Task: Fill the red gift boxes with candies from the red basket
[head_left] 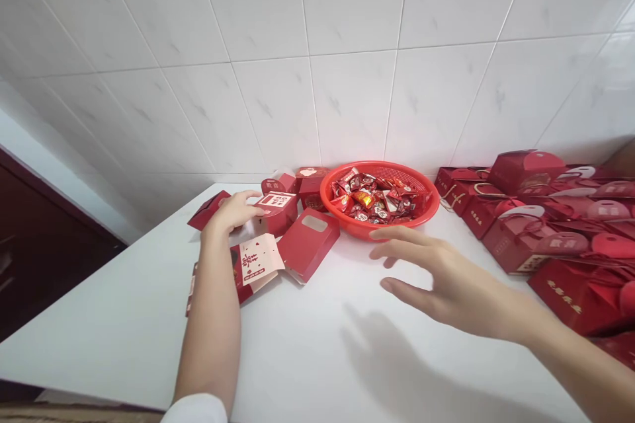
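Note:
My left hand [235, 213] is at the far left among red paper boxes, fingers stretched out. Its fingertips are beside a box with a pink-and-white label [275, 206]; whether they touch it I cannot tell. A dark red box [211, 208] lies just left of this hand. Nearer my left forearm lies an unfolded box with a pale printed flap [255, 259], partly hidden by the arm. Next to it a plain red box [310, 244] rests on its side. My right hand [429, 271] hovers with fingers apart, holding nothing, before a red plastic basket [342, 228] of wrapped candies [380, 198].
Many red gift boxes [536, 238] with handles and cords are crowded along the right side. Another red box [311, 186] stands behind, left of the basket. A white tabletop [307, 357] runs up to a tiled wall [268, 86]. The table's edge is at left.

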### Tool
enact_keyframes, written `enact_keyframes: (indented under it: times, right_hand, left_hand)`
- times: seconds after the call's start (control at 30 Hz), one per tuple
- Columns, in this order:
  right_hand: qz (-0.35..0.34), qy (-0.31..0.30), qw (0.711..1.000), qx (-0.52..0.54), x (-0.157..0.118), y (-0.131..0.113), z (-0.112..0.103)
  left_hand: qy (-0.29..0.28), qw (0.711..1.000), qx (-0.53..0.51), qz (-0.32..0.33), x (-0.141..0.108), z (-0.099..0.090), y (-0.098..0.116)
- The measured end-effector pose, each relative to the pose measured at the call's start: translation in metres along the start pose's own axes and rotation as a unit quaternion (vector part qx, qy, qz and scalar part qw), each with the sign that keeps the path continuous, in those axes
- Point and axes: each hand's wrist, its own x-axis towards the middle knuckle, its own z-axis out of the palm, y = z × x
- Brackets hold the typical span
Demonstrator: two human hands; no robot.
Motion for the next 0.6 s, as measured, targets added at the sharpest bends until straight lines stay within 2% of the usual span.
enact_keyframes:
  times: [0.1, 0.2, 0.3, 0.47, 0.6]
  right_hand:
    - [-0.013, -0.012, 0.998, 0.063, 0.023, 0.008, 0.016]
    - [-0.018, 0.005, 0.992, 0.125, 0.042, 0.017, 0.027]
    - [-0.019, 0.025, 0.985, 0.172, 0.058, 0.024, 0.039]
    - [-0.019, 0.033, 0.98, 0.196, 0.073, 0.03, 0.054]
    - [-0.021, 0.028, 0.982, 0.188, 0.073, 0.031, 0.056]
  left_hand:
    - [0.012, 0.999, -0.034, 0.027, 0.002, 0.003, 0.008]
    - [0.034, 0.995, -0.078, 0.061, -0.003, 0.003, 0.02]
    - [0.032, 0.99, -0.101, 0.096, -0.011, 0.003, 0.029]
    - [0.025, 0.989, -0.033, 0.144, -0.011, 0.015, 0.035]
    - [0.025, 0.985, -0.003, 0.173, -0.007, 0.022, 0.038]
